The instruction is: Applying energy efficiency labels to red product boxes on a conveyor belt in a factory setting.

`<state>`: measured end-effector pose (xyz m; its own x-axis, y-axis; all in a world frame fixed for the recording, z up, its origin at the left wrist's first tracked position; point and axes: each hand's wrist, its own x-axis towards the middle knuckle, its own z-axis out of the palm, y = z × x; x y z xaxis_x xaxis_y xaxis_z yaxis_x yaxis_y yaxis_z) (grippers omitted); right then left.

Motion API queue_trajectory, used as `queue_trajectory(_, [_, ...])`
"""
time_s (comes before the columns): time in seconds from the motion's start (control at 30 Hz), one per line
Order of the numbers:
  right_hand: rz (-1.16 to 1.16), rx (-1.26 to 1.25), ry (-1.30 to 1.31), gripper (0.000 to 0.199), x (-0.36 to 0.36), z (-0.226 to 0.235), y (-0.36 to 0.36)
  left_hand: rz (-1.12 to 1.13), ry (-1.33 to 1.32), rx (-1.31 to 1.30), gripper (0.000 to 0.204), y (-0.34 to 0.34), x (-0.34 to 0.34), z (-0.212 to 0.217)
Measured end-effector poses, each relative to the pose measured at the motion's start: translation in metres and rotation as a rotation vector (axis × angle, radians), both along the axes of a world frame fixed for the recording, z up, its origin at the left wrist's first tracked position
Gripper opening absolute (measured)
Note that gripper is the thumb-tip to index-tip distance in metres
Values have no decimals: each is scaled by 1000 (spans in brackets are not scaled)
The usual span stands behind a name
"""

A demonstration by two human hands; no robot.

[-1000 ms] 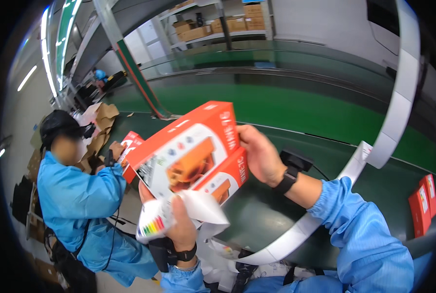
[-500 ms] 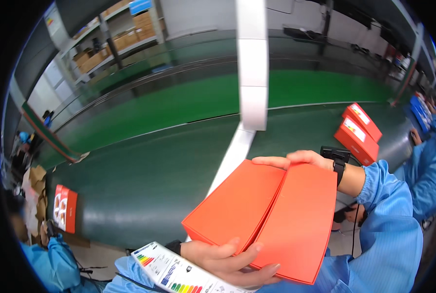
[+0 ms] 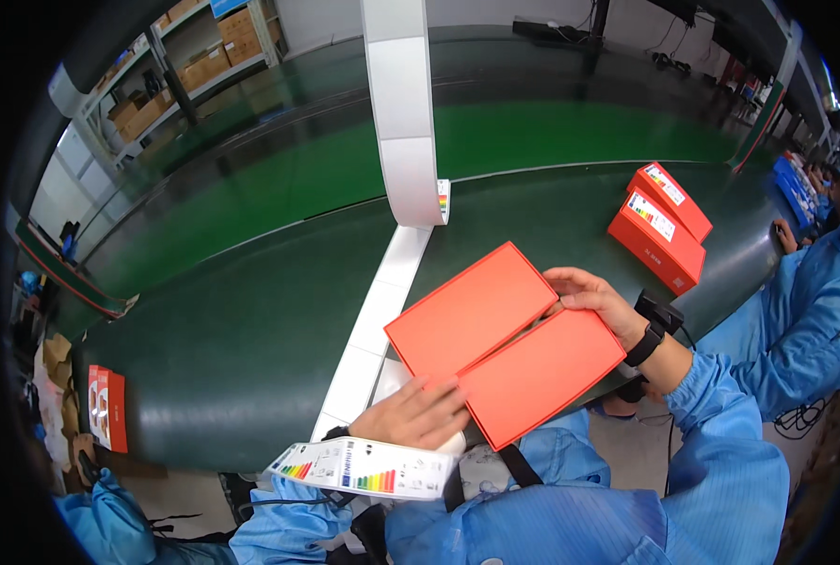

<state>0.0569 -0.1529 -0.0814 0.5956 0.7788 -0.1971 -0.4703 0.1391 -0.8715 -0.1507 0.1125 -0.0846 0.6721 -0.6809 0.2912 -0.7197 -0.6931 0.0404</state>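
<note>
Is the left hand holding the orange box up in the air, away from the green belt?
No, the left hand presses on the near edge of the orange box, which lies on the green belt.

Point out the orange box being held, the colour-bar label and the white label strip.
orange box (image 3: pixel 505 344): head view, plain upper face.
colour-bar label (image 3: pixel 363 468): head view, middle of the sheet by the left hand.
white label strip (image 3: pixel 403 113): head view, upright stretch.

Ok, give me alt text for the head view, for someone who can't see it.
Two bare hands hold an orange box over a dark green conveyor belt: left hand on its near edge, also pinching a colour-bar label, right hand on the far corner. Two more orange boxes lie further right, beside a white label strip.
</note>
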Motion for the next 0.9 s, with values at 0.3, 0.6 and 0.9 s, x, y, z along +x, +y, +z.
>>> queue_trajectory(0.3, [-99,-47,-57,34,-16,4,31,651,566,-1600,31,24,-38,32])
queue_trajectory(0.6, [-133,-142,-1272,19,-60,54,69,701,898,-1722,37,5,-58,80])
queue_trajectory(0.9, [269,209,-1080,33,-124,54,129,434,866,-1470,27,-20,-75,63])
